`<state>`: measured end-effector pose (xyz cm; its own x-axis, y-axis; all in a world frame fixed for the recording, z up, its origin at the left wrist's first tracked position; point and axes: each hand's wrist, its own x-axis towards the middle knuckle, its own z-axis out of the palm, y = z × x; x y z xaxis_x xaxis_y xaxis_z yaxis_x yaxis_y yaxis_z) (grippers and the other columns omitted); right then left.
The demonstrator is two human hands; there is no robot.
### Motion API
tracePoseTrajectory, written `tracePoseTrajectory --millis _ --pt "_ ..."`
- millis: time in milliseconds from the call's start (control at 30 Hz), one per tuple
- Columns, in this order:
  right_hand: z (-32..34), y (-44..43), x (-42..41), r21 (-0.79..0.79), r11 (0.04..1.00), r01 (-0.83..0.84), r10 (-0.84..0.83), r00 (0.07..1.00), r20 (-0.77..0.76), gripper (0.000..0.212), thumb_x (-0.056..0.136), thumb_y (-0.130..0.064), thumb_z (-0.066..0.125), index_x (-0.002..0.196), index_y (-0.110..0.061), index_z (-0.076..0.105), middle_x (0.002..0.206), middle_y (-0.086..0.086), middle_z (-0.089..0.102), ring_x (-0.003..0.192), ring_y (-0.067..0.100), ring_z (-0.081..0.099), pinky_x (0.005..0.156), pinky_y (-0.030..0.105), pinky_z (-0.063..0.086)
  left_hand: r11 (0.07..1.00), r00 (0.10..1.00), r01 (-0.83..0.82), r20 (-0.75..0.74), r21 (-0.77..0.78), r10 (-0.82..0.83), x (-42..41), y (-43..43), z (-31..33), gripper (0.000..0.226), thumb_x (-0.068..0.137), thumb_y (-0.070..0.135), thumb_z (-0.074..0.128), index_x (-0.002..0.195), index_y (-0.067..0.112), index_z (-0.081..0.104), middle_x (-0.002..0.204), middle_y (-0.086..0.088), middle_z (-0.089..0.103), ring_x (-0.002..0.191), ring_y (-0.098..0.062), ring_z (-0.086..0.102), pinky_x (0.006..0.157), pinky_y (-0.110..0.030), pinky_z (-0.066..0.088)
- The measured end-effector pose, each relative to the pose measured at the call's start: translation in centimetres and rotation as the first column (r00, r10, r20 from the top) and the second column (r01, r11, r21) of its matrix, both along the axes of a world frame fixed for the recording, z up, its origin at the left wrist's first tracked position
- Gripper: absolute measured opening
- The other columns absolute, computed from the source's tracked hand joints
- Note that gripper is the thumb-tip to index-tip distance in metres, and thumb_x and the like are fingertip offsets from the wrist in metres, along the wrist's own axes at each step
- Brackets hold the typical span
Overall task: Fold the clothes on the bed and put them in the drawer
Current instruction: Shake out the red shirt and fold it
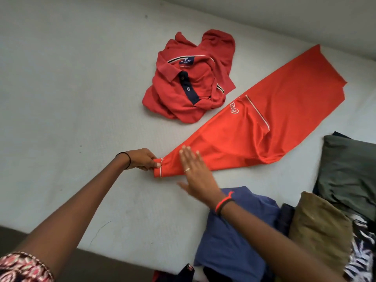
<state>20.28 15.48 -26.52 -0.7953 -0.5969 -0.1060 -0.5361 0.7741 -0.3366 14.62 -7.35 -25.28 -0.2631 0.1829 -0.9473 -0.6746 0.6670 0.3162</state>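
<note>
**Head view.** Surface: a bed (71, 98) under a pale grey sheet, with a plain wall (284, 15) behind its far edge. We list no drawer, since none is in view.

1. In hand: an orange-red garment (254, 127) with white lettering and striped trim. It lies as a long narrow strip slantwise across the bed, wide end far right, narrow end at middle front.
2. Left hand (142, 159): thumb and fingers pinch the trimmed narrow end.
3. Right hand (195, 169): fingers straight and together, laid flat across the strip just beside the left. It is blurred, so we cannot tell how firmly it presses.
4. A red polo shirt (189, 84) with a navy placket, crumpled, near the strip's upper edge. We cannot tell whether they touch.
5. Unfolded heap, right front: a blue garment (234, 237) under the right forearm, an olive cloth (317, 220), a dark grey-green cloth (350, 165) and a black-and-white patterned cloth (362, 251).

**Hazards, as we judge them.**
- The strip looks thin and slick, so a pull from the left pinch against a light palm could skew or open the lengthwise fold.
- Carrying the narrow end over toward the wide one may catch the polo and drag it in.
- The forearm may tug the blue garment toward the bed's near edge.
</note>
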Motion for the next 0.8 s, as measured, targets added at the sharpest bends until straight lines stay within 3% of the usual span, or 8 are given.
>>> tracePoseTrajectory --millis 67,167,333,467,567,633,700,800 --pt "-1.1 -2.3 3.0 0.076 0.996 -0.049 0.047 0.999 0.022 0.093 0.07 -0.03 0.074 0.143 0.005 0.029 0.151 0.021 0.03 0.142 0.031 0.026 0.117 0.047 0.015 1.0 1.0 -0.018 0.0 0.001 0.018 0.4 -0.2 0.1 0.028 0.089 0.02 0.064 0.115 0.009 0.064 0.096 -0.005 0.065 0.086 -0.011 0.057 0.076 -0.019 0.045" --pt "-2.3 -4.4 3.3 0.084 0.996 0.004 -0.001 0.999 -0.035 0.066 0.082 -0.01 0.05 0.143 0.006 0.03 0.15 0.022 0.032 0.142 0.031 0.027 0.115 0.049 0.015 1.0 1.0 -0.013 -0.005 -0.009 0.013 0.7 -0.5 0.4 0.029 0.089 0.025 0.064 0.116 0.014 0.062 0.108 -0.006 0.068 0.1 -0.014 0.061 0.084 -0.022 0.044" --pt "-2.7 -4.7 2.2 0.077 0.997 -0.006 0.009 0.999 -0.042 0.051 0.086 -0.008 0.034 0.133 0.009 0.046 0.137 0.024 0.049 0.133 0.032 0.042 0.115 0.05 0.024 0.999 0.999 0.033 0.033 0.033 -0.034 0.5 -0.4 1.6 0.023 0.089 0.026 0.064 0.109 0.015 0.065 0.087 0.005 0.072 0.079 -0.001 0.066 0.089 -0.025 0.042" --pt "-1.9 -4.7 2.7 -0.002 1.0 -0.011 0.011 1.0 -0.012 0.05 0.083 -0.009 0.04 0.127 0.012 0.049 0.13 0.025 0.055 0.127 0.034 0.049 0.115 0.047 0.02 0.99 0.99 0.138 -0.021 0.043 -0.137 -0.4 -0.1 3.9 0.025 0.086 0.029 0.067 0.109 0.019 0.065 0.077 0.007 0.073 0.073 -0.003 0.068 0.082 -0.022 0.045" --pt "-0.8 -4.5 5.1 -0.087 0.996 0.012 -0.005 0.997 0.083 0.051 0.081 -0.014 0.042 0.125 0.012 0.05 0.127 0.024 0.058 0.124 0.033 0.053 0.113 0.047 0.027 0.957 0.957 0.29 0.021 0.028 -0.291 -1.0 -0.3 6.5 0.028 0.09 0.04 0.059 0.112 0.022 0.06 0.088 0.002 0.075 0.08 -0.008 0.071 0.086 -0.026 0.046" --pt "0.3 -4.6 7.3 -0.143 0.988 0.062 -0.028 0.974 0.225 0.054 0.081 -0.016 0.039 0.126 0.011 0.05 0.128 0.023 0.057 0.124 0.033 0.052 0.111 0.047 0.031 0.959 0.952 0.282 -0.115 -0.037 -0.285 -1.6 -0.8 7.3 0.04 0.089 0.053 0.052 0.112 0.021 0.059 0.091 0.003 0.075 0.084 -0.01 0.07 0.093 -0.03 0.045" --pt "1.7 -4.6 9.5 -0.235 0.956 0.175 -0.066 0.91 0.409 0.058 0.084 -0.019 0.035 0.134 0.009 0.042 0.138 0.023 0.048 0.134 0.031 0.042 0.118 0.034 0.013 0.979 0.884 0.203 -0.434 0.019 -0.175 -2.0 -0.6 7.8 0.055 0.083 0.067 0.048 0.113 0.023 0.062 0.1 0.011 0.072 0.094 -0.002 0.066 0.097 -0.025 0.045" --pt "3.9 -4.7 11.7 -0.332 0.851 0.407 -0.123 0.769 0.627 0.055 0.095 -0.02 0.039 0.146 -0.003 0.029 0.15 0.009 0.033 0.144 0.017 0.02 0.116 0.017 0.002 0.937 0.836 0.217 -0.547 0.273 -0.034 -1.7 2.8 7.8 0.04 0.1 0.039 0.037 0.116 0.018 0.067 0.119 0.01 0.066 0.115 0.007 0.054 0.099 -0.009 0.036"
